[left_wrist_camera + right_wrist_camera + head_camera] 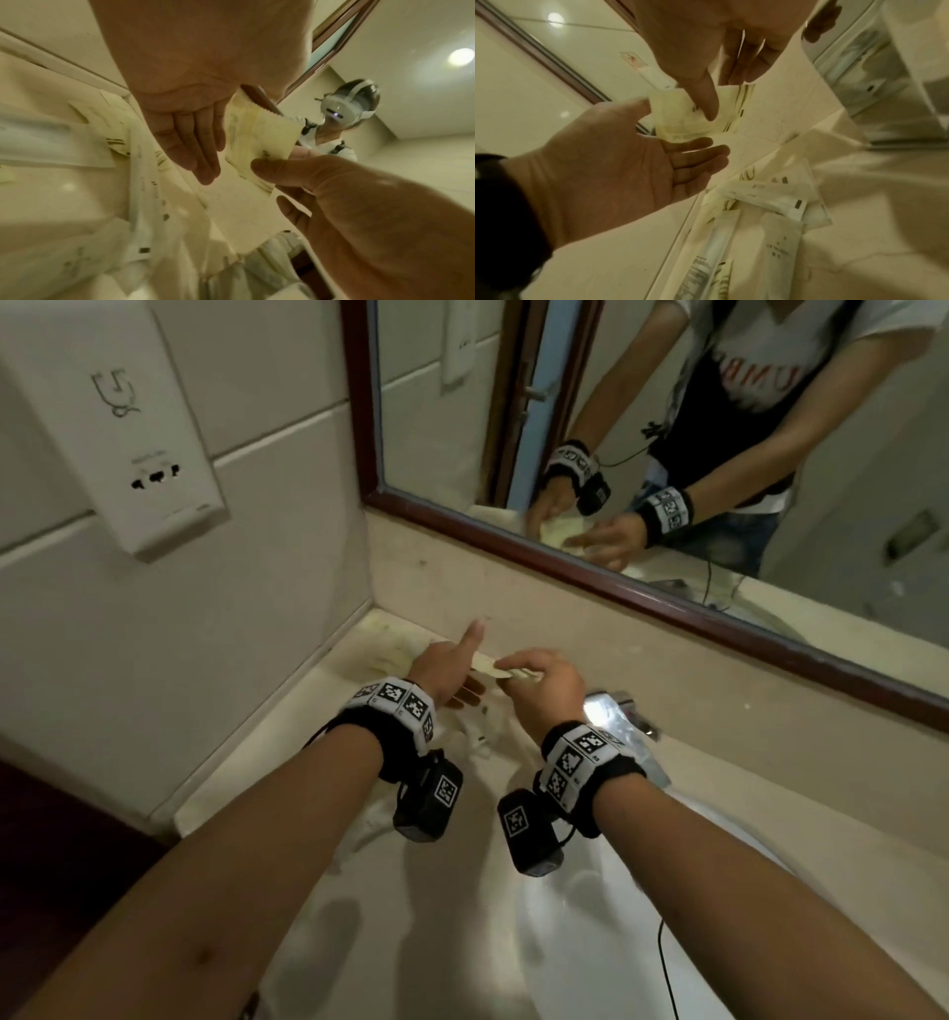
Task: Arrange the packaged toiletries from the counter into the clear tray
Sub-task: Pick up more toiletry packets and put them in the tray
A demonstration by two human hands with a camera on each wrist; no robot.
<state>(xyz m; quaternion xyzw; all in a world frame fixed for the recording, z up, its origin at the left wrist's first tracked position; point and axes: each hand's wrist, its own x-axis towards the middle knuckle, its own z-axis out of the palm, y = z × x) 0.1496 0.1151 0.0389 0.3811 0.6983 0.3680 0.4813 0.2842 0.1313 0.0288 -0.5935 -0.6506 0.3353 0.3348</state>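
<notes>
My right hand (518, 671) pinches a small pale yellow packet (488, 666) between thumb and fingers, above the back corner of the counter. The same packet (259, 138) shows in the left wrist view, under the right thumb (270, 170). My left hand (452, 670) is beside it, fingers straight and thumb raised, with its palm toward the packet (677, 115) and holding nothing. Below the hands lie several white and cream packaged toiletries (765, 213). They rest beside what looks like the clear tray's edge (690, 221). Most of the tray is hidden.
A chrome faucet (616, 716) stands right of my right hand, with the white sink basin (590, 916) below it. A framed mirror (667, 454) runs along the back wall. A wall socket box (128, 454) hangs at the left. More packets (369, 824) lie under my left wrist.
</notes>
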